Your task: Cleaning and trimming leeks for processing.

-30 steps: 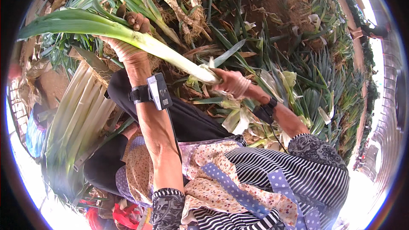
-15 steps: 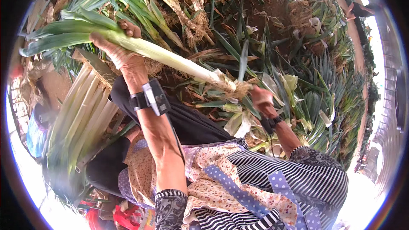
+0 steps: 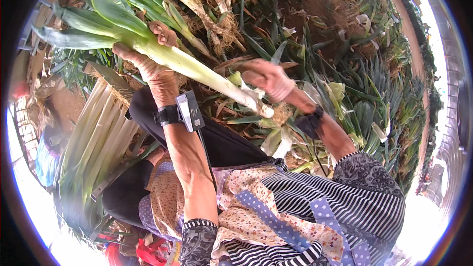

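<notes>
We found the leek (image 3: 199,70) slanting across the middle, roots near right. The left hand (image 3: 150,66) gripped its upper stalk, palm hidden. The right hand (image 3: 270,80) was blurred beside the stalk; we could not tell its hold. Far leeks (image 3: 189,4) were cut off above; brown ground (image 3: 313,7) opened far right.

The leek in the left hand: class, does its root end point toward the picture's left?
No, the leek has its root end toward the right, while its green leaves spread left of the left hand.
</notes>
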`<action>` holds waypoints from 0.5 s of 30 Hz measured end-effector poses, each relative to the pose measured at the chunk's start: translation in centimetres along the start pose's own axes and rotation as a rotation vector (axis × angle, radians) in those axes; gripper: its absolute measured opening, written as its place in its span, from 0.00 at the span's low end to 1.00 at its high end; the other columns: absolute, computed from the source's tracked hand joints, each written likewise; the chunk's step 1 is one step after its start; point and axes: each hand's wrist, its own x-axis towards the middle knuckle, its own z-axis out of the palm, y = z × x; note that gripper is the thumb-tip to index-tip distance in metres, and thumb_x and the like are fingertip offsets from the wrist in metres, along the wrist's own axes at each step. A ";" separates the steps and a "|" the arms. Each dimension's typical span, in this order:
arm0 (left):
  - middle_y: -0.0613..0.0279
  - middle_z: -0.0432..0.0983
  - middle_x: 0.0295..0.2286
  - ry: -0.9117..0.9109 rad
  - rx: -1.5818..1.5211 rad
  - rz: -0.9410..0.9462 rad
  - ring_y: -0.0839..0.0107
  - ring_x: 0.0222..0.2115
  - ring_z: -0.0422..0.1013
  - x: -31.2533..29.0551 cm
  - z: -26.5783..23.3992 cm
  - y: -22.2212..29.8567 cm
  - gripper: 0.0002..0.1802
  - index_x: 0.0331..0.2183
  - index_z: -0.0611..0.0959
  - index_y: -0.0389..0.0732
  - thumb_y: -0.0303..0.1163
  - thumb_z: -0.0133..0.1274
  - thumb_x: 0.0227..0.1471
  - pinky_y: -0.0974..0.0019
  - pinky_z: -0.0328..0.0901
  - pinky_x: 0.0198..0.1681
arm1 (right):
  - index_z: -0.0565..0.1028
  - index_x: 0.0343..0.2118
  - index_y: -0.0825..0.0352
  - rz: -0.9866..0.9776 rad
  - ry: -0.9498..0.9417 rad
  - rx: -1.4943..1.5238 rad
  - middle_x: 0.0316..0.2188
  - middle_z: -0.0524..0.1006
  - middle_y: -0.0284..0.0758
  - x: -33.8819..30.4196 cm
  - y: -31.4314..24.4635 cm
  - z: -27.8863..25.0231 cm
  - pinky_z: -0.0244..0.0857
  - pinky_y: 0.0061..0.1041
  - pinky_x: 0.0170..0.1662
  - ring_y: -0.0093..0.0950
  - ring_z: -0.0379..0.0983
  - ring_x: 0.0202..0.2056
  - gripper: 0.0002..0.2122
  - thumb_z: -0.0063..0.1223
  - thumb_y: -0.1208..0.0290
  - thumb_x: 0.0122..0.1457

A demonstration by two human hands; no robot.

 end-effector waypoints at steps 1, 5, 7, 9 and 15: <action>0.67 0.68 0.21 0.033 0.028 0.011 0.75 0.15 0.60 0.0 0.1 -0.1 0.51 0.49 0.71 0.45 0.75 0.50 0.31 0.72 0.58 0.15 | 0.75 0.43 0.62 0.056 -0.091 0.094 0.37 0.77 0.36 0.7 0.8 1.4 0.68 0.21 0.40 0.28 0.73 0.36 0.13 0.50 0.64 0.57; 0.70 0.65 0.19 -0.014 0.082 0.006 0.77 0.14 0.56 0.0 -1.2 1.0 0.50 0.47 0.72 0.45 0.77 0.43 0.35 0.70 0.56 0.13 | 0.78 0.32 0.66 0.525 -0.250 0.157 0.18 0.74 0.32 0.0 0.0 3.9 0.64 0.24 0.28 0.20 0.66 0.22 0.20 0.46 0.51 0.57; 0.70 0.64 0.19 0.079 0.090 -0.005 0.78 0.14 0.56 -0.1 -1.1 1.0 0.49 0.46 0.72 0.45 0.78 0.41 0.36 0.71 0.56 0.13 | 0.79 0.28 0.66 0.652 -0.176 0.001 0.14 0.71 0.37 -2.2 -1.2 3.3 0.63 0.28 0.25 0.25 0.67 0.17 0.28 0.41 0.40 0.56; 0.72 0.64 0.19 0.173 0.113 -0.012 0.78 0.13 0.54 0.2 -0.7 0.8 0.46 0.43 0.73 0.46 0.76 0.35 0.41 0.71 0.54 0.13 | 0.79 0.26 0.66 0.720 -0.141 -0.132 0.13 0.71 0.38 -4.5 -2.8 1.5 0.62 0.26 0.22 0.24 0.66 0.15 0.30 0.41 0.39 0.55; 0.70 0.64 0.20 0.176 -0.015 -0.079 0.79 0.16 0.56 0.1 -2.0 0.5 0.39 0.36 0.73 0.43 0.71 0.40 0.44 0.75 0.53 0.18 | 0.77 0.16 0.62 -0.098 0.281 -1.114 0.09 0.69 0.23 -12.5 -4.8 0.3 0.49 0.20 0.07 0.20 0.61 0.07 0.22 0.53 0.45 0.51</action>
